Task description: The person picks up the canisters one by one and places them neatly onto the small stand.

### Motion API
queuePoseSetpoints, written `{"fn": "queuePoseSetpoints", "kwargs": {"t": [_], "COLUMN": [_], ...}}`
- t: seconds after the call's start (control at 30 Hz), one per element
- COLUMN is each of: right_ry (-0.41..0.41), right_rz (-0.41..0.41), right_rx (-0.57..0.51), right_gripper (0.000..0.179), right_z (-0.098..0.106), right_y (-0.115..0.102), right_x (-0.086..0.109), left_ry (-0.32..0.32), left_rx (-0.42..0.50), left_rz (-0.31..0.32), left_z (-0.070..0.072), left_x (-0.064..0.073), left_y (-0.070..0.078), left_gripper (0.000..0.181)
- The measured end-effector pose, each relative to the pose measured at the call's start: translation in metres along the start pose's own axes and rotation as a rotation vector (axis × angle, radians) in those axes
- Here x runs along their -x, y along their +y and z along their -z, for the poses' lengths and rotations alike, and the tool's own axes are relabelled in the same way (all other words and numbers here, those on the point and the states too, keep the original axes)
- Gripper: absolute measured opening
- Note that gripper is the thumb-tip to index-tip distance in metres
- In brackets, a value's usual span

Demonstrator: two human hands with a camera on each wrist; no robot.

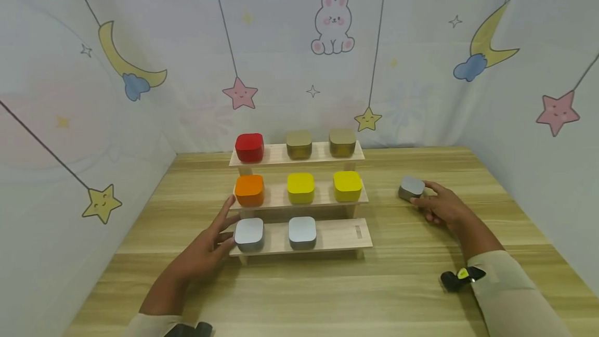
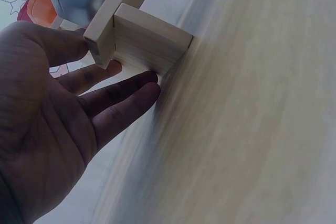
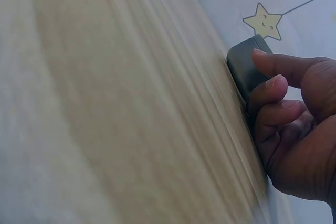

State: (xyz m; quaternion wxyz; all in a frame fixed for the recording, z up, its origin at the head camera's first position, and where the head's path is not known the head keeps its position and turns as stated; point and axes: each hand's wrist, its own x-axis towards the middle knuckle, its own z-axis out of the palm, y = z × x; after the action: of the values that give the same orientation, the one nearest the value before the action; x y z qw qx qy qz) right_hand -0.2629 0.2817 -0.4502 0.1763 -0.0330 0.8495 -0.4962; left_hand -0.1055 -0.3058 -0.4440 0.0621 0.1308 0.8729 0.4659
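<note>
My right hand (image 1: 444,207) grips a small grey rounded-square box (image 1: 411,187) low over the table at the right. In the right wrist view, the thumb and curled fingers hold the side of that box (image 3: 243,66). My left hand (image 1: 202,251) is at the left end of a three-step wooden rack (image 1: 334,234), its fingers loosely spread. The left wrist view has the thumb against the end of the front board (image 2: 102,38), the other fingers near the support under it. Two pale grey boxes, one at the left (image 1: 249,233) and one mid-board (image 1: 302,232), sit on the front step.
An orange box (image 1: 250,190) and two yellow boxes (image 1: 300,187) stand on the middle step. The top step carries a red box (image 1: 249,147) and two khaki boxes (image 1: 298,143). Behind the wooden table (image 1: 304,295) hangs a patterned curtain (image 1: 290,46), also along both sides.
</note>
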Motion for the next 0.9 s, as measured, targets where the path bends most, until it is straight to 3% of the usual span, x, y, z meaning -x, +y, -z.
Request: {"fn": "queuePoseSetpoints", "kwargs": {"t": [0.67,0.9], "right_ry": [0.001,-0.021], "right_rz": [-0.026,0.025], "right_rx": [-0.031,-0.054], "right_gripper": [0.089,0.084], "right_z": [0.0019,0.0035], "right_y": [0.0024,-0.0018], "right_x": [-0.004,0.0034], "left_ry": [-0.002,-0.004], "left_rx": [-0.001,0.0], "left_rz": [0.009,0.013], "left_z": [0.0009,0.0006], "left_x": [-0.0007,-0.0007], "left_y": [-0.0001,0.0013], "left_gripper": [0.107,0.107]}}
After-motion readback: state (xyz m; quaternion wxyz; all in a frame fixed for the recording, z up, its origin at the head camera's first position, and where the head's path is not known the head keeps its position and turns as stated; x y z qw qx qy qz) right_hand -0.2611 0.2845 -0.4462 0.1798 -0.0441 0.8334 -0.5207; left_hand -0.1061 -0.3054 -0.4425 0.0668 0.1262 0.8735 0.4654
